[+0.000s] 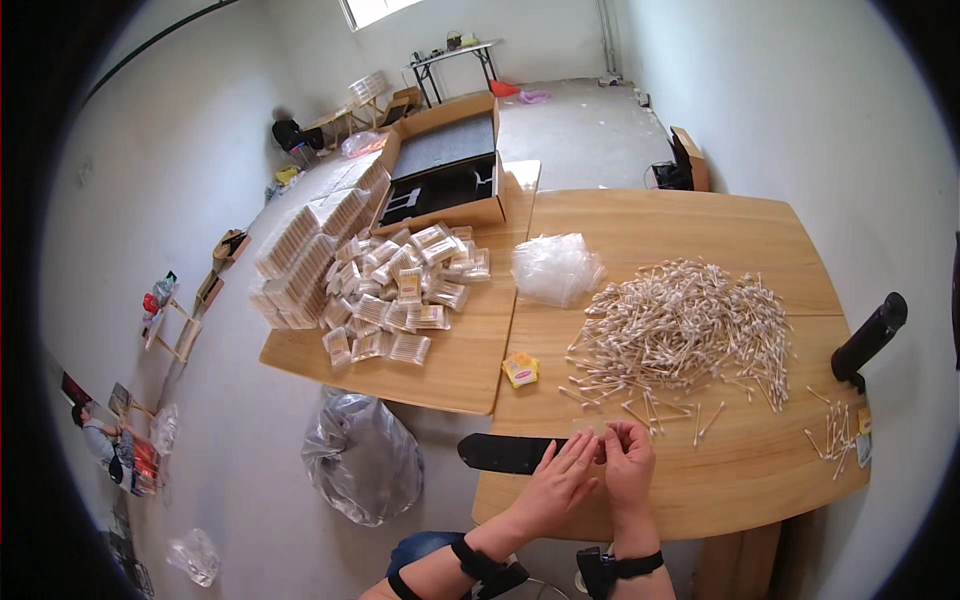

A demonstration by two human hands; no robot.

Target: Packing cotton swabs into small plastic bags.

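My left hand (560, 482) and my right hand (628, 462) meet at the near edge of a wooden table (700, 215). Together they pinch a small clear plastic bag (592, 430) lying flat on the wood. Just beyond my fingers spreads a big loose heap of cotton swabs (685, 325) with wooden sticks. A stack of empty clear bags (555, 268) lies left of the heap. A small yellow packet (520, 369) sits near the table's left edge.
A second table (455, 375) to the left carries several filled swab packets (400, 290) and stacked rows of them, plus an open cardboard box (445, 165). A few stray swabs (832, 432) lie at right. A grey plastic sack (362, 455) sits on the floor.
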